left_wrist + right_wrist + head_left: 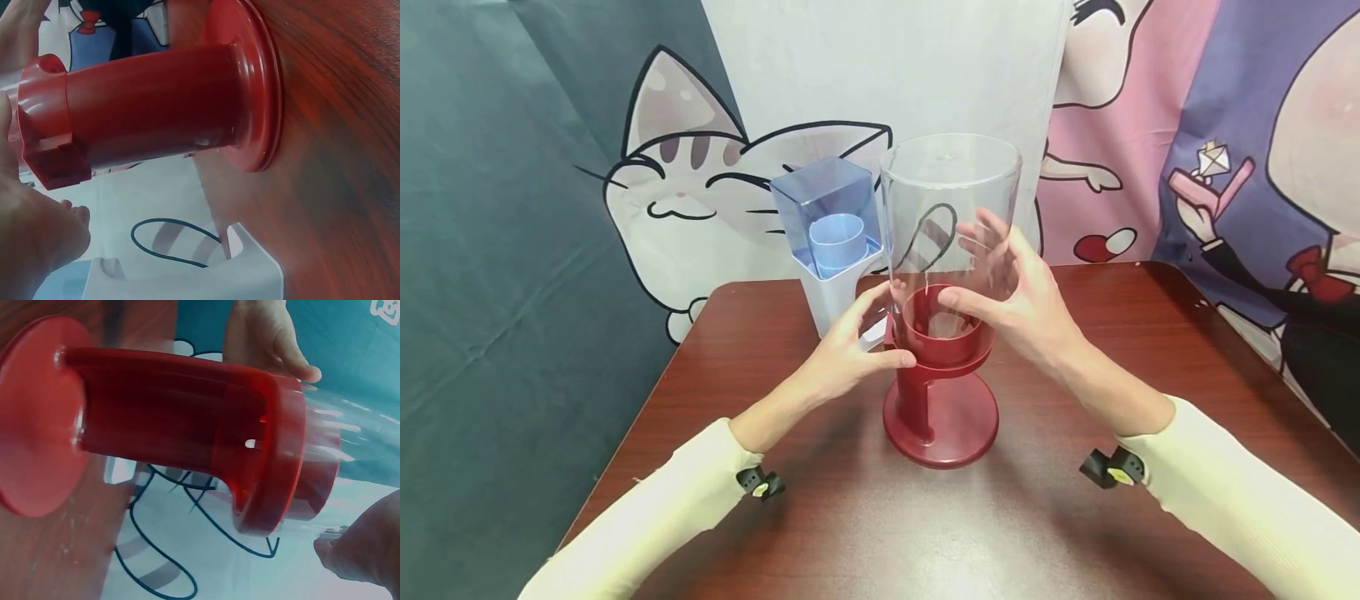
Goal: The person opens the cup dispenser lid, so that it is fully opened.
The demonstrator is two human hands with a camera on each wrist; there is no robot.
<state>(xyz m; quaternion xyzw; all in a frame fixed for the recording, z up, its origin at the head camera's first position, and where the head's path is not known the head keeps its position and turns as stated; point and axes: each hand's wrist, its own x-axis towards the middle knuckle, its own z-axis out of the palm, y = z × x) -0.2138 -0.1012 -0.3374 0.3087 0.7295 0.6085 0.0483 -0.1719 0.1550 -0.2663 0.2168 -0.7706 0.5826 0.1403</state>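
Note:
A tall clear cylinder (940, 187) stands upright on a red stand (913, 412) with a round base. Its lower end sits round the red cup at the top of the stand. My left hand (842, 350) holds the cylinder low on its left side, thumb in front by the red ring and fingers behind. Higher up on the right, my right hand (1033, 304) grips the cylinder's wall, its thumb across the front. In the right wrist view the cylinder (369, 450) shows between both hands, above the stand's ring (284, 456).
Behind and left stands a white holder (827, 300) topped by a see-through blue square container (793, 204). The brown wooden table (820, 517) runs back to a cartoon-printed cloth (970, 67). Small black wrist devices (760, 483) hang at both sleeves.

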